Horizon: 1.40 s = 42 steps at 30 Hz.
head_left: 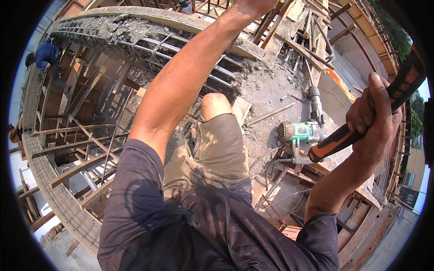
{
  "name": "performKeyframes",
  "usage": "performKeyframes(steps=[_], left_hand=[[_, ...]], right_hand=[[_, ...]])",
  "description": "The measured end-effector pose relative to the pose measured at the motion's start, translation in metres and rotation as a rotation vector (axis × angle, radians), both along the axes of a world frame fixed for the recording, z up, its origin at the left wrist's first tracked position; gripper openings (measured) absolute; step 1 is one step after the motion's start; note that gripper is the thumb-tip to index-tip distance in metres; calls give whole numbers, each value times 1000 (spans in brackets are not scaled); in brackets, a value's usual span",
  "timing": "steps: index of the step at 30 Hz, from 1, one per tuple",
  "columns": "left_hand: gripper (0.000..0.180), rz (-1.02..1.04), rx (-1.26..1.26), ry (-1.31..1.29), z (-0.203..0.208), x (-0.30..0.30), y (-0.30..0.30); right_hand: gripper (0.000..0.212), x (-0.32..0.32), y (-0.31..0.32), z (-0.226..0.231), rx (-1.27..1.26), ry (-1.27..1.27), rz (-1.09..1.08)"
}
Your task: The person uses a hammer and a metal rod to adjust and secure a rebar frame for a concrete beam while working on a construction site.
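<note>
My right hand (373,106) is closed around the black-and-orange handle (337,140) of a hand tool. It is raised at the right, and the tool's head lies outside the clear part of the view. My left arm reaches up and forward; only the wrist and base of my left hand (254,5) show at the top edge, with the fingers cut off. Below and left of the right hand, a teal-and-grey demolition hammer (300,131) rests on the rough concrete (264,92), its chisel bit (309,72) pointing away from me.
Exposed rebar (158,44) runs along a broken concrete beam ahead. A loose metal rod (271,114) and wood offcut (242,109) lie by my knee. Scrap timber (312,27) is piled at far right. Timber framing drops away on the left, where a person in blue (46,55) bends.
</note>
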<state>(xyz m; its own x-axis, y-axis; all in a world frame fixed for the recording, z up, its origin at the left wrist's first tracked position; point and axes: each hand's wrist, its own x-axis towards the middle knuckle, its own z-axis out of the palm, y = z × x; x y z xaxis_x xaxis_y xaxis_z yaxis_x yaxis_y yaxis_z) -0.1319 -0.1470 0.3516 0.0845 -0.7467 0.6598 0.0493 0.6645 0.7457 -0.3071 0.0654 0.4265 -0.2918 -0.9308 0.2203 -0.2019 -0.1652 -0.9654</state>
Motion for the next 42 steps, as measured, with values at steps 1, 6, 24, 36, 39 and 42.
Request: performKeyframes(steps=[1,6,24,36,39,42], left_hand=[[42,-33,9,0,-3,-5,-4],[39,-58,62,28,-31,-18,-12],[45,121,358,-589,-178,-4,-33],[42,-34,132,-69,6,-10,-16],[39,6,86,-53,-21,-17,-27],[29,-8,-95,-35,-56,-33,-46]], right_hand=[[31,-2,0,-2,44,-28,-1],[29,13,7,-14,83,51,-44],[35,16,-41,-19,346,110,220],[36,4,-39,13,115,-19,132],[37,8,-33,6,145,8,100],[37,3,-30,11,166,74,58]])
